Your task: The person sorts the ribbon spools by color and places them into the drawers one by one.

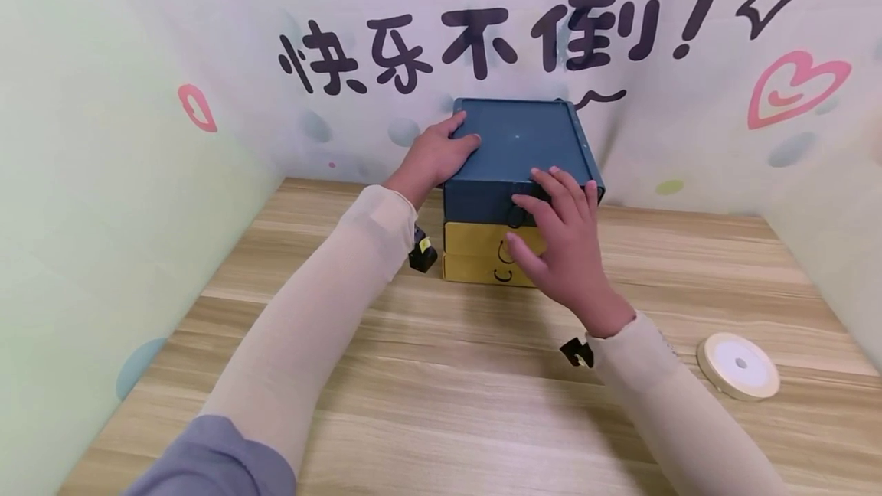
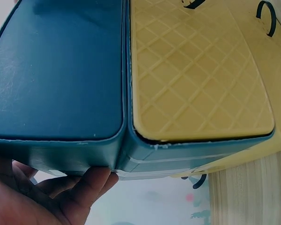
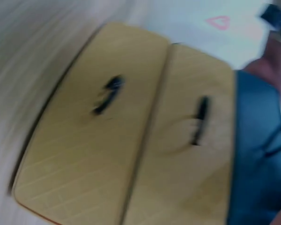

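A small chest of drawers (image 1: 520, 144) has a dark blue top, a blue top drawer (image 1: 475, 201) and two yellow drawers (image 1: 475, 239) below it, each with a black loop handle. My left hand (image 1: 436, 155) rests on its upper left edge, with a finger and thumb lying on the top. In the left wrist view, fingertips (image 2: 96, 180) touch the blue side wall. Spread fingers of my right hand (image 1: 568, 232) reach over the blue drawer's front, the index fingertip right by its black loop handle (image 1: 515, 216). The right hand holds nothing.
A roll of cream ribbon (image 1: 739, 366) lies on the wooden table (image 1: 441, 404) at the right. Behind the chest hangs a printed backdrop (image 1: 386, 136) with large black characters. Small black devices (image 1: 422, 252) sit at both wrists.
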The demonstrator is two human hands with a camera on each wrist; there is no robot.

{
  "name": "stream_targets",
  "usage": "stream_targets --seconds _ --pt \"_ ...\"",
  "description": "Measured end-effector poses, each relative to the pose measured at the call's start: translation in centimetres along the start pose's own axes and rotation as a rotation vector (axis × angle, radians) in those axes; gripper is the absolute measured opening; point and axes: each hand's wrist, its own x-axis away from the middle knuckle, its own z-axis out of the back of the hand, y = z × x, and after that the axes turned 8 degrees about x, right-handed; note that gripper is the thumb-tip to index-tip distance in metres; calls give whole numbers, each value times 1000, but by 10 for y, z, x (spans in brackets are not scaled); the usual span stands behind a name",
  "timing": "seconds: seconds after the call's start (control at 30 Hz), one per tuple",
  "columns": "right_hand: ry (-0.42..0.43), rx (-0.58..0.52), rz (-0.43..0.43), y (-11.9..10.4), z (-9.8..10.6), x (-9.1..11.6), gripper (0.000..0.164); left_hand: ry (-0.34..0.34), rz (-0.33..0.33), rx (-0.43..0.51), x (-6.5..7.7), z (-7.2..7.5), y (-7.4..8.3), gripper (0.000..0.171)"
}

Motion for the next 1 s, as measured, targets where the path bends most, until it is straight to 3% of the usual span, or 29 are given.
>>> stream_targets --seconds 0.13,0.23,0.33,0.5,0.63,0.7,0.83,1.0 --pt "-40 -230 -110 -5 21 0 33 -5 -8 9 0 0 1 61" --pt "-20 -371 -201 -6 33 3 33 -12 -8 9 -1 1 1 61" --pt "13 -441 -252 -7 39 7 34 -15 -5 4 -1 0 1 61" --pt "-2 -445 -326 -6 43 15 30 -11 1 4 -1 -1 1 61" --pt "-93 -471 -476 -4 45 21 18 -8 5 5 0 -1 1 61" --pt "-168 -515 -560 -2 46 24 20 -8 7 5 0 -2 1 61" --pt "-327 -635 -688 5 45 30 40 -9 11 8 0 -1 0 61" --pt "-438 -753 -787 15 37 40 62 -15 14 11 1 0 0 61"
